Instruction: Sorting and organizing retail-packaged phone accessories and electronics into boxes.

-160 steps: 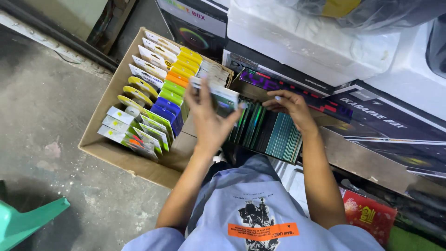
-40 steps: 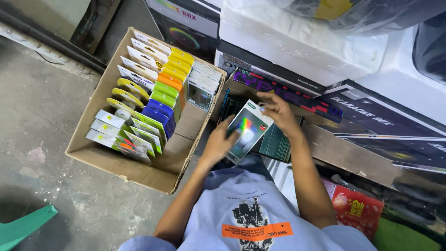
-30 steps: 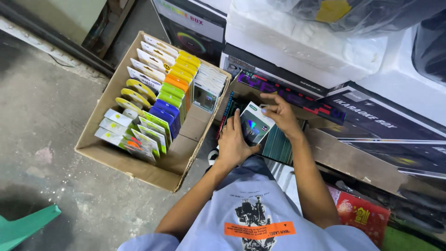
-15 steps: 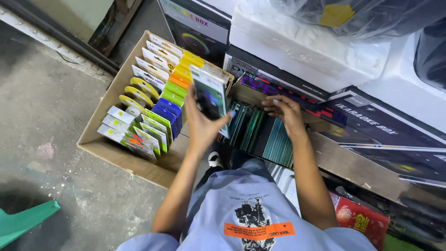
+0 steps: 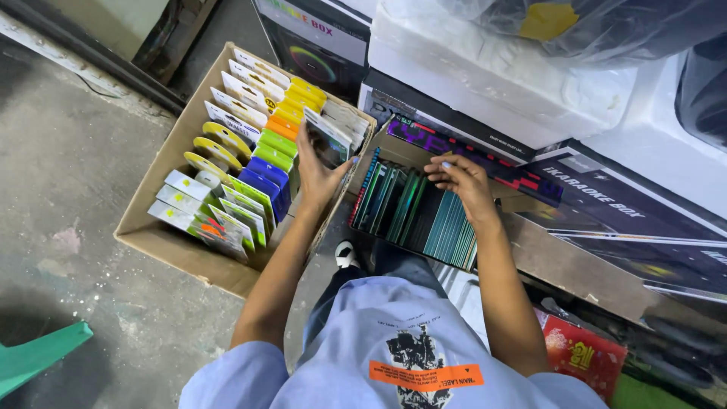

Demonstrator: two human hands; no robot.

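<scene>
1. Seen from above, a person in a pale blue printed shirt crouches on a grey concrete floor [image 5: 68, 197] between two open boxes.
2. The left hand [image 5: 316, 176] reaches into a large brown cardboard box [image 5: 155, 185] on the person's left. Its fingers [image 5: 304, 135] are clamped on a flat white packet with a dark panel [image 5: 327, 138], held upright at the near end of a row of similar white packets [image 5: 344, 117] along the box's right side.
3. Beside that row stand rows of flat packets in yellow, orange, green and blue [image 5: 282, 144], and further left white cards and round yellow cards [image 5: 216, 148].
4. The right hand [image 5: 462, 182] rests on top of a row of thin teal and dark green packets [image 5: 413, 212] standing on edge in a second box. Its fingers [image 5: 439, 168] are curled together on the packets' upper edges.
5. Long dark printed cartons [image 5: 606, 197] and white foam blocks [image 5: 500, 68] are stacked behind the boxes.
6. A green plastic stool corner [image 5: 38, 360] shows at lower left.
</scene>
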